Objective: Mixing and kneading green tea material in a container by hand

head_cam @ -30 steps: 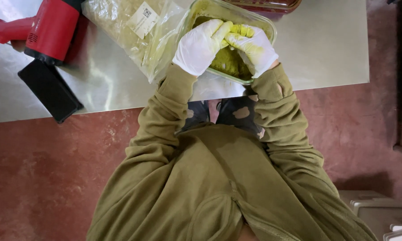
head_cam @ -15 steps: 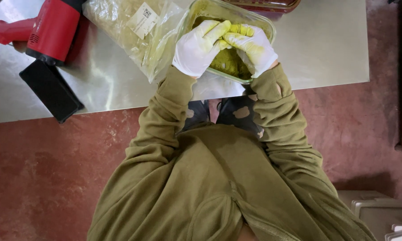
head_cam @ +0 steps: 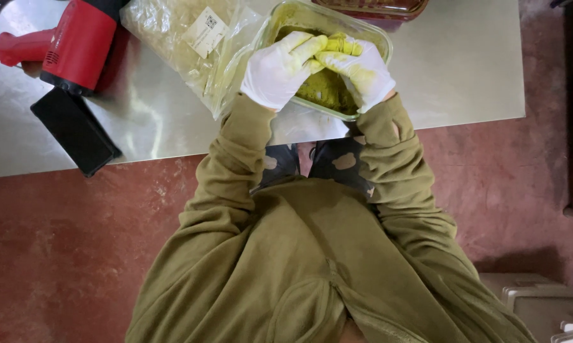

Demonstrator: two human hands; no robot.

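Pressing a small yellow-green lump [head_cam: 341,44] between both gloved hands, I have barely moved since a moment ago: my left hand [head_cam: 280,70] and right hand [head_cam: 361,71] stay closed together on it over the clear container [head_cam: 380,46], upper centre of frame, so the shaping goes on.

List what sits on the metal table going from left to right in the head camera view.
Red heat gun → black phone → clear plastic bag → left hand → right hand, both hands gloved and over the glass container of yellow-green paste.
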